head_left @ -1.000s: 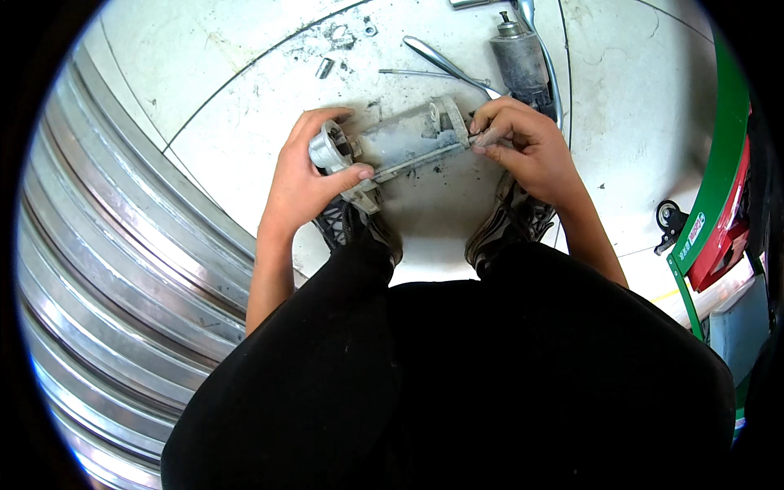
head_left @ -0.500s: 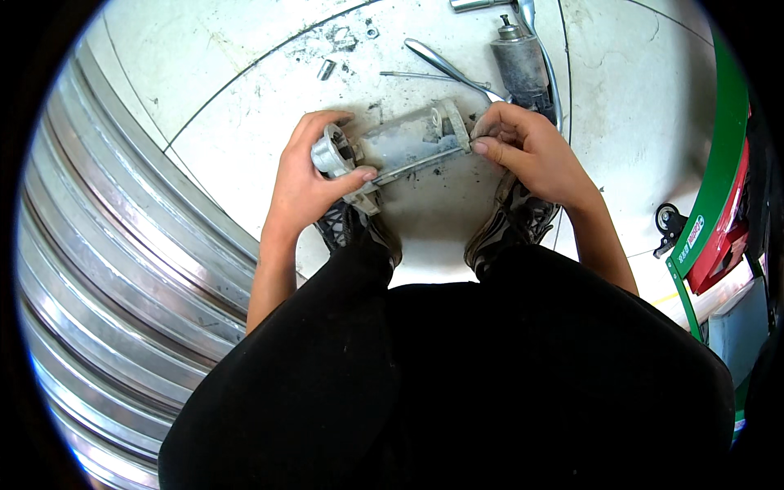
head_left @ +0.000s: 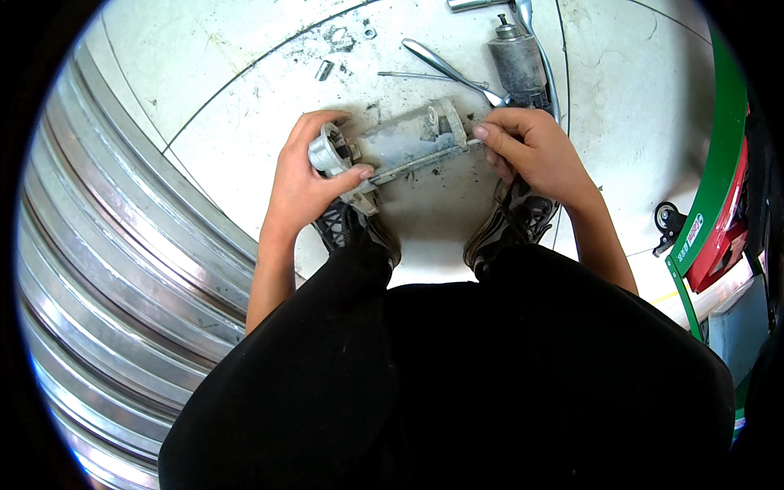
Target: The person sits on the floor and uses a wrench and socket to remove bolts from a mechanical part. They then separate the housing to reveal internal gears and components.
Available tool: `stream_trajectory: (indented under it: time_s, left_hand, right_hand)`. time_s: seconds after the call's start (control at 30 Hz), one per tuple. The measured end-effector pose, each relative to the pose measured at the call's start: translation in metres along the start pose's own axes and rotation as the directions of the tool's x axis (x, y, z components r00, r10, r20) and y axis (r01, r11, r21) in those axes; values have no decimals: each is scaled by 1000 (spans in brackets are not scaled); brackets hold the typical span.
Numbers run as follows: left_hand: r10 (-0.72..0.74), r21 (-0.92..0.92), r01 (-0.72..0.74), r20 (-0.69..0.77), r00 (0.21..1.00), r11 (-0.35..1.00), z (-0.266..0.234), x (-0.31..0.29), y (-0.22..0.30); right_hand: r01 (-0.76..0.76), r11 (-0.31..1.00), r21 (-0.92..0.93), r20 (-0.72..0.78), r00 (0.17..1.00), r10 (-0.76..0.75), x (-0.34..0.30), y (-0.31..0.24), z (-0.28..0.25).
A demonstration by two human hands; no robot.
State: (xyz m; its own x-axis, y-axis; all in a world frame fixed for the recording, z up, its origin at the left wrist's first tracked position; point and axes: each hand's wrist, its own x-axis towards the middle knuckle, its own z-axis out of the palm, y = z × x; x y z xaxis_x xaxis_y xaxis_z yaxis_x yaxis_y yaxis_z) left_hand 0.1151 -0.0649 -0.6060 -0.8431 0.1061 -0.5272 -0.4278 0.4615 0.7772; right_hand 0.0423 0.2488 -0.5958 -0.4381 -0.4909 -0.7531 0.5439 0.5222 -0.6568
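A grimy grey starter motor (head_left: 398, 140) lies on its side on the floor between my shoes. My left hand (head_left: 309, 167) is wrapped round its silver nose housing (head_left: 324, 155), thumb pressed on the near side. A long thin through bolt (head_left: 423, 160) runs along the motor's near side and passes the bracket-like end (head_left: 452, 124) at the right. My right hand (head_left: 523, 147) pinches the bolt's right end between thumb and forefinger, just off that end; its other fingers curl beneath. Above my right hand stands a dark cylindrical solenoid (head_left: 519, 69).
Beyond the motor lie a ratchet wrench (head_left: 445, 65), a thin rod (head_left: 416, 75), a small socket (head_left: 324, 70) and a nut (head_left: 370, 33). Another long tool (head_left: 545, 61) lies by the solenoid. Ribbed metal (head_left: 122, 245) fills the left side; a green frame (head_left: 723, 155) stands right.
My right thumb and forefinger have shifted up slightly, and the bolt's end now shows between them and the motor. My left hand keeps its hold on the nose housing.
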Motion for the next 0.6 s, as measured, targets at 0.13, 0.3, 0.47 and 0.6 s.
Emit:
stream_trajectory:
  time_s: [0.13,0.3,0.47,0.6]
  left_hand:
    - [22,25,-22,-2,1000,999,1,-1,1]
    - [-2,-12,2,-8,1000,1000,-1,0,0]
    - [16,-12,-16,-12,1000,1000,1,1,-3]
    - [5,-19,-5,-4,1000,1000,0,1,-2]
  right_hand:
    - [139,979,152,-56,990,-132,1,7,3]
    - [194,961,198,-70,980,-184,0,12,5]
    - [6,983,181,-68,998,7,3,-2,3]
    - [12,999,48,-7,1000,-12,0,-5,4]
